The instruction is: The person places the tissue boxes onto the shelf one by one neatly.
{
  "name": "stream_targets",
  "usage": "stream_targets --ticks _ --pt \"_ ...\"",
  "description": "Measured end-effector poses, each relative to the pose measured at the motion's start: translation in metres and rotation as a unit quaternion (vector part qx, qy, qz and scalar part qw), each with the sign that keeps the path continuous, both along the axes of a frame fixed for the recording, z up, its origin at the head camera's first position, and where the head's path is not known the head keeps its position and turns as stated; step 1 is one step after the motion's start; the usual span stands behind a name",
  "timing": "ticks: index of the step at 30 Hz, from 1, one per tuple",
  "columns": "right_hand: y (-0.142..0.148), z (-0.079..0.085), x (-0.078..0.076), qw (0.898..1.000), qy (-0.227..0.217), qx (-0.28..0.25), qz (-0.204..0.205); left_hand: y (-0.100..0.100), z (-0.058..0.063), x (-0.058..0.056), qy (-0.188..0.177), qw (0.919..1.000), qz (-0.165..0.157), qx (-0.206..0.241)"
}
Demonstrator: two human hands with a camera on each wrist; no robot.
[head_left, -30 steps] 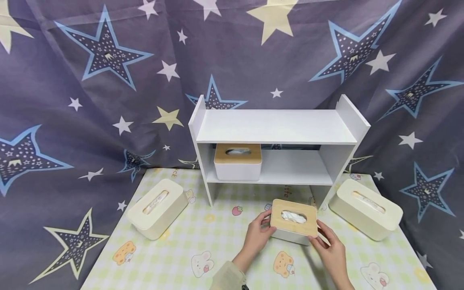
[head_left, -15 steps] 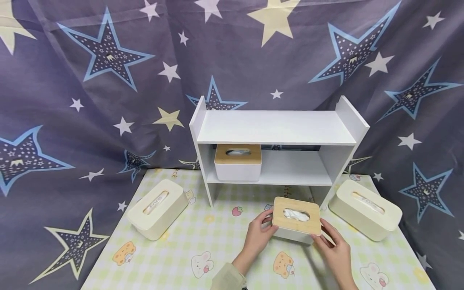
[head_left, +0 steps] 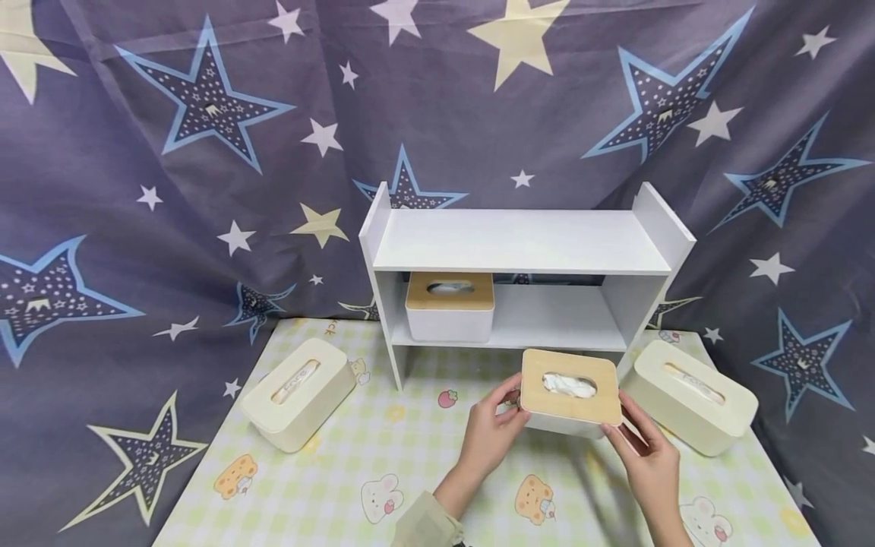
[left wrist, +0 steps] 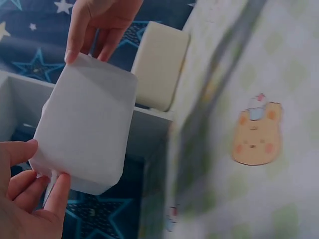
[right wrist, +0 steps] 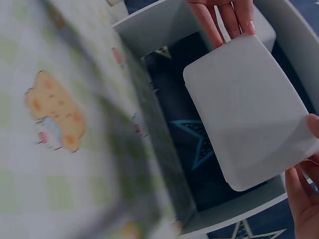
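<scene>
Checkered tabletop (head_left: 321,494): left hand (head_left: 488,431), right hand (head_left: 648,454) grip box (head_left: 570,408) (wood-topped).

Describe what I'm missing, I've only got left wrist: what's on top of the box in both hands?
Observer: In the head view, the held box has a wooden lid, with white tissue showing in its opening.
Operator: Ok. Anything on the white shelf?
Observer: Yes, a wood-topped white box sits at the left end of its lower board.
Operator: I see one cream box. Another?
Observer: Yes, the head view shows a second cream box on the table, left of the shelf.
</scene>
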State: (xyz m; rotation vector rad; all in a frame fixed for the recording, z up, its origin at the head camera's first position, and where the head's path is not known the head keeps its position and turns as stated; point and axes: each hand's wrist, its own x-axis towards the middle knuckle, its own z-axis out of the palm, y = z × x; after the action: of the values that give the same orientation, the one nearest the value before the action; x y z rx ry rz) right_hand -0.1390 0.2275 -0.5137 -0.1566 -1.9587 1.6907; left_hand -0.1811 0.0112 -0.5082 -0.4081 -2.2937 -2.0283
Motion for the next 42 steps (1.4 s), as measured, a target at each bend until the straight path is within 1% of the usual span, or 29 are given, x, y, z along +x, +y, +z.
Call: stream_targets --ticks 2,5,7,9,10,12,16,18,22,26,31,34,38,42 --pt "0.000 0.006 -0.002 1.000 0.024 -0.017 0.006 -0.001 0.007 0.000 0.016 0.9999 -0.005 0.004" --pt "0.000 0.017 -0.006 0.998 0.054 -0.029 0.007 -0.002 0.019 -0.001 0.035 0.9992 -0.018 0.009" --pt "0.000 0.024 -0.010 0.997 0.071 -0.031 0.005 -0.004 0.026 -0.002 0.045 0.9985 -0.029 0.013" --pt "0.000 0.032 -0.014 0.997 0.080 -0.017 -0.004 -0.004 0.034 -0.004 0.052 0.9978 -0.038 0.016" --pt "-0.001 0.035 -0.015 0.996 0.086 -0.018 -0.005 -0.004 0.037 -0.005 0.055 0.9974 -0.041 0.019" --pt "-0.001 0.042 -0.019 0.995 0.096 -0.019 -0.007 -0.004 0.042 -0.006 0.054 0.9971 -0.048 0.024" --pt "-0.003 0.053 -0.026 0.992 0.120 -0.045 0.009 -0.004 0.052 -0.008 0.045 0.9967 -0.055 0.040" --pt "-0.003 0.058 -0.031 0.991 0.126 -0.046 0.013 -0.004 0.057 -0.010 0.042 0.9963 -0.055 0.050" --pt "-0.004 0.065 -0.045 0.991 0.128 -0.047 0.018 -0.002 0.064 -0.021 0.049 0.9958 -0.052 0.057" --pt "-0.005 0.068 -0.064 0.991 0.118 -0.051 0.019 0.000 0.067 -0.034 0.053 0.9961 -0.052 0.048" --pt "-0.005 0.067 -0.087 0.991 0.106 -0.077 0.024 0.005 0.066 -0.052 0.057 0.9961 -0.054 0.040" --pt "-0.004 0.065 -0.099 0.993 0.087 -0.077 0.013 0.010 0.064 -0.062 0.056 0.9970 -0.047 0.026" --pt "-0.003 0.061 -0.109 0.996 0.053 -0.067 -0.008 0.015 0.060 -0.071 0.052 0.9981 -0.034 0.004" --pt "-0.003 0.060 -0.116 0.997 0.037 -0.059 -0.021 0.018 0.059 -0.076 0.049 0.9982 -0.032 -0.011"
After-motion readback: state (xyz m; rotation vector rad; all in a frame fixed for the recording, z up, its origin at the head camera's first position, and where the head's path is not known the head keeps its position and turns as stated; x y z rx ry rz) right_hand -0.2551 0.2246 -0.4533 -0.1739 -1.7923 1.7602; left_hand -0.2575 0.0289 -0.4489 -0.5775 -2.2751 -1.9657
